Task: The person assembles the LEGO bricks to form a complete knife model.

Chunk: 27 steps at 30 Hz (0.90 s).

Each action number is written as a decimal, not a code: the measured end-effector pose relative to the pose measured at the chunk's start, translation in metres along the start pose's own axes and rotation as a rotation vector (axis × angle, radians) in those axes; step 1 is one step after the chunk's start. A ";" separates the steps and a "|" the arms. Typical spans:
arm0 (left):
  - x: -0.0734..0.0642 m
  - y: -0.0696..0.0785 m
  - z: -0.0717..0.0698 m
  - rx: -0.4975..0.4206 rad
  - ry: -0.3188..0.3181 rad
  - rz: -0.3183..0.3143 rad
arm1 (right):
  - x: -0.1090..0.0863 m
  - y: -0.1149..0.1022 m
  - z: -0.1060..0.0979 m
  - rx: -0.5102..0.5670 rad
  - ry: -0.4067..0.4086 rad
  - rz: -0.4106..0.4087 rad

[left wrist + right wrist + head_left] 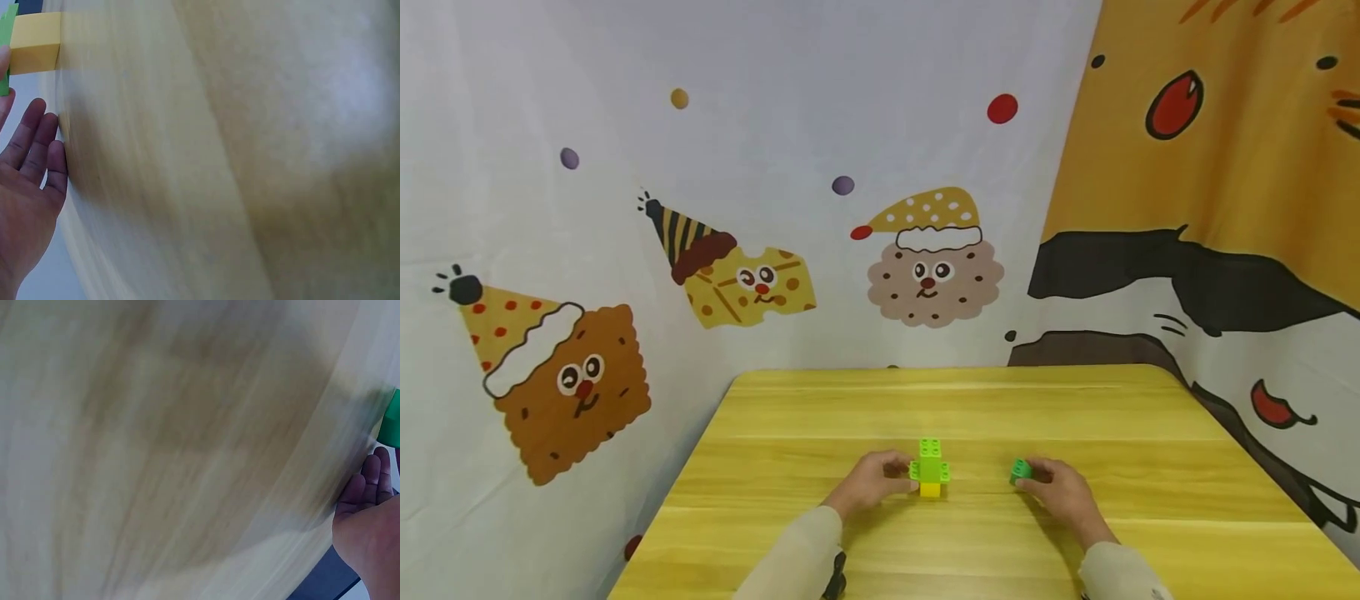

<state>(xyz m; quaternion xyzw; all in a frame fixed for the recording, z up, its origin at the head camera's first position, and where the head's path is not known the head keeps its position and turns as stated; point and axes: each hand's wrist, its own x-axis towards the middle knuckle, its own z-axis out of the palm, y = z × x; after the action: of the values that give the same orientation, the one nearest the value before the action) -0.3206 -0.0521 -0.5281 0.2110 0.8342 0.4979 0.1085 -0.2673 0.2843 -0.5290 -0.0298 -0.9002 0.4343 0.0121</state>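
Observation:
A small build of toy building bricks (930,468) stands upright on the table, light green on top with a stud-topped wing on each side and a yellow brick (36,42) at its base. My left hand (874,481) pinches the left wing between thumb and index finger; in the left wrist view the other fingers extend near the tabletop. To the right, apart from the build, a darker green brick (1020,472) is pinched between the thumb and fingers of my right hand (1062,490). Only part of that green brick (391,422) shows at the right wrist view's edge.
The wooden table (955,400) extends beyond both hands, its far edge close to a white curtain (775,150) printed with cartoon snacks. An orange printed curtain (1247,183) hangs along the right side.

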 end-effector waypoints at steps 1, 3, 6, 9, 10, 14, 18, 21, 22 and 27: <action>0.000 0.000 0.000 -0.006 -0.002 0.003 | 0.000 0.000 0.000 -0.004 0.004 -0.001; 0.000 0.000 0.000 -0.010 -0.002 0.004 | 0.001 0.000 0.000 -0.009 0.006 -0.009; -0.001 0.000 0.001 -0.006 0.010 0.005 | 0.003 0.000 0.000 -0.006 0.011 -0.007; 0.000 0.000 0.001 0.005 0.025 0.006 | 0.005 -0.003 0.001 0.012 0.005 -0.007; 0.000 -0.001 0.001 0.007 0.029 0.005 | 0.005 -0.004 0.002 0.021 0.004 0.002; 0.000 -0.001 0.003 0.008 0.041 -0.007 | 0.008 -0.011 0.003 0.044 -0.007 0.007; -0.001 -0.001 0.004 0.009 0.048 -0.017 | 0.013 -0.017 0.004 0.023 0.001 -0.010; -0.002 0.000 0.004 0.004 0.049 -0.022 | 0.016 -0.023 0.004 0.013 0.005 -0.028; -0.002 0.000 0.003 0.002 0.049 -0.024 | 0.017 -0.025 0.004 0.010 0.003 -0.039; -0.003 0.001 0.003 -0.018 0.046 -0.028 | 0.021 -0.039 0.002 0.000 0.008 -0.088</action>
<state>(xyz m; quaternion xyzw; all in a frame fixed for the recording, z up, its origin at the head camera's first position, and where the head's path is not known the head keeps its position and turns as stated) -0.3164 -0.0505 -0.5290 0.1868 0.8348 0.5085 0.0982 -0.2897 0.2594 -0.4996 0.0080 -0.9007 0.4331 0.0347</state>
